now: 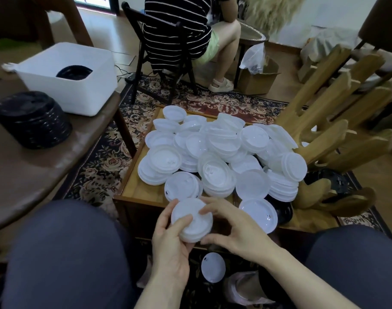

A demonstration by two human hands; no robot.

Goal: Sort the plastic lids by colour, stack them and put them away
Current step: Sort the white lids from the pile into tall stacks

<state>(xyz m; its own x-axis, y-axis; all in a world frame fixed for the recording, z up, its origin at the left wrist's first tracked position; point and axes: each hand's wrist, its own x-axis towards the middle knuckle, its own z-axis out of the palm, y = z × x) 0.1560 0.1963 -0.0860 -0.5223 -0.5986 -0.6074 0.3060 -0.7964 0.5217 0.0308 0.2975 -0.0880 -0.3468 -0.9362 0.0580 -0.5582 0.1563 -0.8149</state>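
The small stack of white lids (191, 220) sits between both hands, above the lap. The left hand (170, 244) grips it from below, thumb over the top; the right hand (233, 228) pinches its right edge. The loose white lids (217, 152) lie beyond on the wooden tray (132, 186).

A short stack of white lids (191, 219) is held tilted, just before the heaped white lids (221, 152).

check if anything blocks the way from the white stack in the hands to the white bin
Nothing visible does. Both hands, left and right, hold the white stack low between the knees. The bin sits open on the brown table, up left; the black stack stands beside that path.
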